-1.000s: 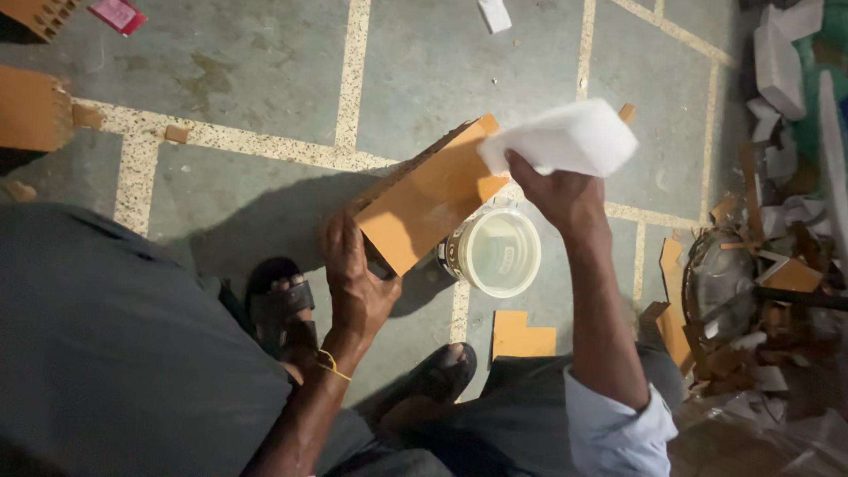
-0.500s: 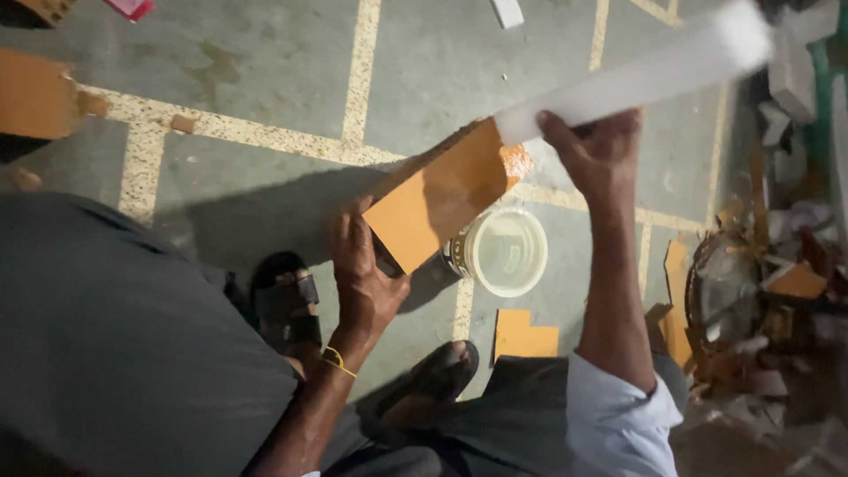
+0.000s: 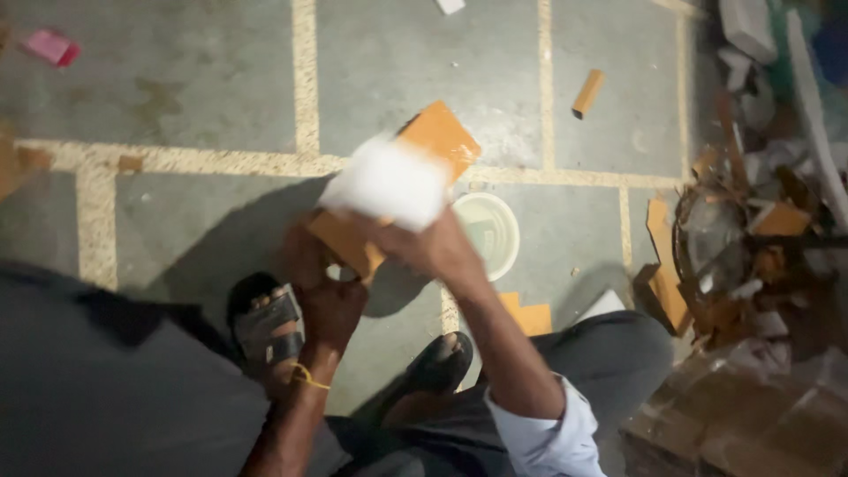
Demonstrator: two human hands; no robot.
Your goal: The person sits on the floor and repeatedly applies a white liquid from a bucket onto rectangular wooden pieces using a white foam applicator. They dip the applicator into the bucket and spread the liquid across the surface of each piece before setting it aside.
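1. left hand (image 3: 331,296) grips the lower end of an orange cardboard piece (image 3: 437,137), fingers clamped on it; a yellow thread band sits at that wrist.
2. right hand (image 3: 424,247) holds a white sheet (image 3: 389,181) against the middle of the cardboard, fingers closed on the sheet; sheet is blurred, edges unclear.
3. cardboard is tilted, its upper end pointing up-right, held in the air above the floor (image 3: 177,97), between the person's knees.
4. white round bowl (image 3: 490,234) stands on the floor just beside and below the right hand, partly hidden by it.
5. dark sandal (image 3: 265,322) is on one foot just left of the left hand; black shoe (image 3: 437,362) is under the right forearm.
6. small orange cardboard strip (image 3: 587,93) lies on the floor, well apart, upper right.
7. orange offcut (image 3: 530,314) is on the floor near the bowl.
8. heap of cardboard scraps (image 3: 751,238) is at the right edge.
9. pink scrap (image 3: 51,46) is at the far upper left.
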